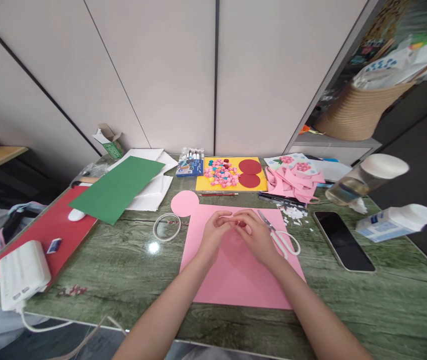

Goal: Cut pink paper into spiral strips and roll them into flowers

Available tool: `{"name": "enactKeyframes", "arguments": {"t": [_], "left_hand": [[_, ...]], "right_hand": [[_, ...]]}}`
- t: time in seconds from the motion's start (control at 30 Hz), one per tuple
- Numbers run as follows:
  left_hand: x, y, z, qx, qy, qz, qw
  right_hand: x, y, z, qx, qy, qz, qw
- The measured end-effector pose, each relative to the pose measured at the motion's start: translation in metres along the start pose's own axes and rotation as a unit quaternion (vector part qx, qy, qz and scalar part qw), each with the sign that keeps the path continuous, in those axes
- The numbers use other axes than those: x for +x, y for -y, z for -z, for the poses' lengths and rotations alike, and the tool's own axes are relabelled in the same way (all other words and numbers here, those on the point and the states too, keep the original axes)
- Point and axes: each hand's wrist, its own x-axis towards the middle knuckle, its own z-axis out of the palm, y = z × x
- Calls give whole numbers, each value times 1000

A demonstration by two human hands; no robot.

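Above a pink sheet of paper (243,282), my left hand (214,231) and my right hand (255,234) meet at the fingertips. Both are closed in a pinch. Whatever sits between the fingers is too small or too hidden to name. White-handled scissors (284,244) lie just right of my right hand, partly over the sheet's edge. To the left of my left hand are a pink paper circle (184,203) and a roll of tape or pale ring (167,227). Behind the hands, a yellow sheet (232,188) carries small coloured balls (222,173) and two dark red circles (250,173).
Pink paper scraps (292,181) and white bits (294,212) lie at the back right. A phone (343,241) and two bottles, one clear (352,185) and one white (395,223), stand right. Green paper (117,187), red paper (74,240) and a white power bank (24,272) are left.
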Motion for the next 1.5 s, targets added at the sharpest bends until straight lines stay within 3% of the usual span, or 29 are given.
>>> {"name": "enactKeyframes", "arguments": {"t": [0.5,0.9,1.17,1.5], "left_hand": [[-1,3,-4,-7,15,5,1000],[0,-2,0,-6,-4,4,1000],[-2,-1,-3,-10,5,10,1000],[-3,-3,-6,-5,-4,14,1000]], "right_hand": [[1,3,-1,5,-32,-11,999],[1,4,2,7,17,15,1000],[0,3,1,0,-33,-10,999],[1,5,0,3,-31,-13,999]]}}
